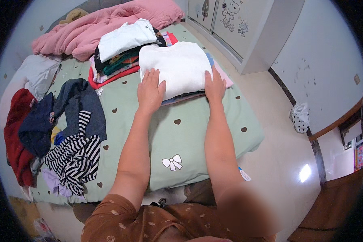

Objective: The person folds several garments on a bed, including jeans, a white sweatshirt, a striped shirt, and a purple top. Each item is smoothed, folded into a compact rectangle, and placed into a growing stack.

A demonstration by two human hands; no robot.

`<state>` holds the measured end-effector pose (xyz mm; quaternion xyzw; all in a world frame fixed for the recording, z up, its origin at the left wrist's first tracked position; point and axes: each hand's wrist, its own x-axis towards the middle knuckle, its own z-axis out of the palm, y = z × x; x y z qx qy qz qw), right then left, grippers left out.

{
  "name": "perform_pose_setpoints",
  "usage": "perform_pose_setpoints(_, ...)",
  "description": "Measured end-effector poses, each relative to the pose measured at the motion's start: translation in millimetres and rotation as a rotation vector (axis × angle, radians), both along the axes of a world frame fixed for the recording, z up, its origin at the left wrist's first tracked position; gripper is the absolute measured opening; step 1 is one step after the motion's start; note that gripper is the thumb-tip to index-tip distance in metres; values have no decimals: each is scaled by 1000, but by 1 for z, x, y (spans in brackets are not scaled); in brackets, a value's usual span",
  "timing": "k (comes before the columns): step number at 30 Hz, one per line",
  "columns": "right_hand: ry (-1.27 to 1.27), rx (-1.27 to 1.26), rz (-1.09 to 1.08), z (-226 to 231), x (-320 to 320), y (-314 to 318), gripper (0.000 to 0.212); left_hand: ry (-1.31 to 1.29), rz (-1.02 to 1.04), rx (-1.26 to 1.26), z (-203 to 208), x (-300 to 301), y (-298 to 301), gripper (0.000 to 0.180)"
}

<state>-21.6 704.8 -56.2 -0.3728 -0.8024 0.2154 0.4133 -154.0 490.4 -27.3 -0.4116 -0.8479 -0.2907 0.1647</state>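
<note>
A folded white sweatshirt [177, 66] lies on top of a low stack of folded clothes [185, 98] at the far right part of the bed. My left hand [151, 90] rests flat on its near left edge, fingers stretched out. On its right edge lies my right hand [215, 85], with the fingers extended too. Neither hand grips the cloth. Just left of the sweatshirt stands a taller pile of folded clothes [116, 68], topped by a folded white garment [127, 39].
Unfolded clothes lie at the bed's left: a black-and-white striped garment [74, 161], a dark grey one [78, 105] and a dark red one [18, 137]. A pink quilt [105, 28] is bunched at the far end. A dotted white bag [300, 118] stands by the right wall.
</note>
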Motion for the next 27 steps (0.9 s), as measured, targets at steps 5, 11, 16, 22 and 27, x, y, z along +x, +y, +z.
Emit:
perform_pose_setpoints(5,239,145,-67,-27,13,-9,64,36,-114,297,-20,-2,-18,71)
perform_pose_setpoints(11,309,62,-113,-33,33,-52,71,-192,24,427,-52,16,-43,85)
perform_pose_setpoints(16,229,54,-75,-45,52,-84,71,-172,57,5,-60,40,-68,83)
perform_pose_setpoints(22,-236,151,78,-42,67,-148,65,-49,20,-219,-61,74,-103,67)
perform_pose_setpoints(27,-530,241,323,-31,71,-213,62,-46,-51,-242,-64,101,-147,63)
